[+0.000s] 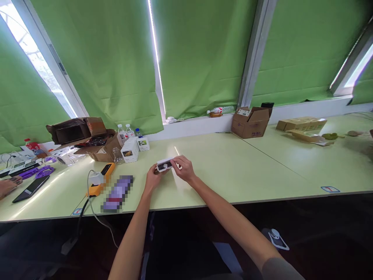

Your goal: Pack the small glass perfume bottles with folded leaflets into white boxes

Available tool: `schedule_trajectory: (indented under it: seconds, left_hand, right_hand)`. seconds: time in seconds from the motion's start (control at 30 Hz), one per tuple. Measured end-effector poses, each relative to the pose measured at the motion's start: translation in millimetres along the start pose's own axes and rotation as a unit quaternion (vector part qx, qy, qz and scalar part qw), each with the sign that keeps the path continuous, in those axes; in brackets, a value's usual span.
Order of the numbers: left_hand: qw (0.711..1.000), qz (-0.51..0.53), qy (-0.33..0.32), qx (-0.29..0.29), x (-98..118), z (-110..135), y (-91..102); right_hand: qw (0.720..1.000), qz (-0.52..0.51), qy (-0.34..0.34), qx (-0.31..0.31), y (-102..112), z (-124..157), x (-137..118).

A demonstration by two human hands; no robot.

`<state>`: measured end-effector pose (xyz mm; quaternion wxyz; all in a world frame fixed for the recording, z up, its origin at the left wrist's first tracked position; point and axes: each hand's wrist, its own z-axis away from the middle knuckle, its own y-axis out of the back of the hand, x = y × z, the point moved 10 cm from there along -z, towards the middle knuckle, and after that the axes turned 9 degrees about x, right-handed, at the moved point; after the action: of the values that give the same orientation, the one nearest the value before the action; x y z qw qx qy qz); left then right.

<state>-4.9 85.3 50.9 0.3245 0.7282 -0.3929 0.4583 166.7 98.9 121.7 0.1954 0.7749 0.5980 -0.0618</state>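
Note:
A small white box (164,165) with a dark printed side is held just above the pale green table (239,167), a little in front of me. My left hand (153,178) grips its left end from below, fingers curled around it. My right hand (183,168) pinches its right end from above, fingers closed on the box edge. Both forearms reach forward from the bottom of the view.
Left of my hands lie a blurred purple item (117,193), an orange power strip (100,179) with a white charger, small white boxes (130,150), water bottles (126,132) and open cartons (87,136). Another person's hand (8,186) shows at far left near a phone (30,188). A brown carton (250,122) stands by the sill.

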Motion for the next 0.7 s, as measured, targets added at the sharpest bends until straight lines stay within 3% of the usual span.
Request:
schedule_trajectory:
  seconds: [0.2, 0.37, 0.57, 0.7]
  left_hand:
    - [0.999, 0.024, 0.007, -0.025, 5.3, 3.9, -7.1]
    - [0.998, 0.036, 0.024, -0.047, 6.0, 4.5, -10.2]
    - [0.998, 0.044, 0.037, -0.031, 3.9, 2.1, -7.5]
    - [0.998, 0.053, 0.034, -0.025, 2.8, 1.2, -6.0]
  right_hand:
    - [0.998, -0.004, -0.037, 0.048, 13.3, -5.6, 2.6]
    - [0.997, -0.027, -0.076, 0.004, 3.9, -4.0, 7.7]
    - [0.974, -0.098, -0.19, -0.071, -22.8, 8.8, 34.7]
    - [0.957, -0.132, -0.25, -0.058, -26.5, 11.9, 46.7]
